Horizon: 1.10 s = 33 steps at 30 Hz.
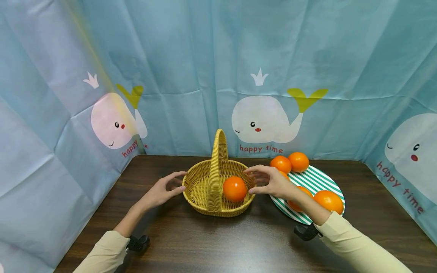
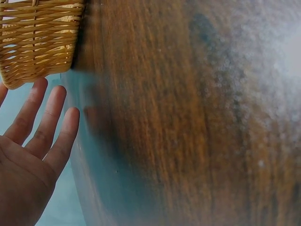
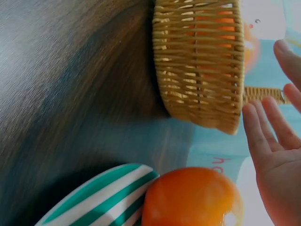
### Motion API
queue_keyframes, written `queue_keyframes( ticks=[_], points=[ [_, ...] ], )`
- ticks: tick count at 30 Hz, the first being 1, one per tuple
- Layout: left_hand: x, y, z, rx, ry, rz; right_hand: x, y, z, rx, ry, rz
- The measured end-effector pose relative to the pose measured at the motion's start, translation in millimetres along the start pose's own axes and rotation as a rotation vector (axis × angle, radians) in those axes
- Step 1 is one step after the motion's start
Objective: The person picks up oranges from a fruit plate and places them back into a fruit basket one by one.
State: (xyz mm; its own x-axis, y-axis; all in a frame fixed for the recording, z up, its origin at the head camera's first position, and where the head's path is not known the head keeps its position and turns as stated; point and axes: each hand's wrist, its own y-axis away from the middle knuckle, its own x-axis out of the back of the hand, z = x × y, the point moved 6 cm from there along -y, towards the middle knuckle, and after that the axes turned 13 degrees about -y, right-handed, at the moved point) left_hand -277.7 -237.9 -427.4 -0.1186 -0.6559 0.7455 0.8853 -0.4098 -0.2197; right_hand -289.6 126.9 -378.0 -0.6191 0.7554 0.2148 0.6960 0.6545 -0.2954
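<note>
A yellow wicker basket (image 1: 199, 207) with a tall arched handle (image 1: 214, 178) stands on the table, one glossy orange (image 1: 234, 189) lying right of the handle inside it. My left hand (image 1: 166, 188) is at the basket's left rim, thumb and fingers spread. In the left wrist view, the fingers (image 2: 49, 117) reach up to the wicker wall (image 2: 40, 42). At the right rim is my right hand (image 1: 271, 182), its fingers extended close to the orange. The right wrist view has the straight fingers (image 3: 256, 127) right at the rim, palm facing the basket.
To the right, partly behind my right forearm, sits a round green-and-white striped plate (image 1: 317, 178) bearing several oranges (image 1: 328, 201). The dark wooden table (image 1: 191, 242) meets a blue curtain (image 1: 177, 121) printed with whales at the back and sides.
</note>
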Motion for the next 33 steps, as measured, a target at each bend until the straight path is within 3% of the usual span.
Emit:
queue_keyframes(
  ticks=[12, 22, 33],
  points=[
    [0.2, -0.1, 0.1, 0.009, 0.009, -0.012, 24, 19, -5, 0.005, -0.001, 0.014],
    [-0.4, -0.2, -0.6, -0.003, 0.035, -0.019, 49, 39, -12, 0.013, 0.051, 0.075],
    [-1.6, -0.8, -2.1, 0.001, 0.002, -0.011, 87, 73, -27, -0.012, 0.135, 0.127]
  ],
)
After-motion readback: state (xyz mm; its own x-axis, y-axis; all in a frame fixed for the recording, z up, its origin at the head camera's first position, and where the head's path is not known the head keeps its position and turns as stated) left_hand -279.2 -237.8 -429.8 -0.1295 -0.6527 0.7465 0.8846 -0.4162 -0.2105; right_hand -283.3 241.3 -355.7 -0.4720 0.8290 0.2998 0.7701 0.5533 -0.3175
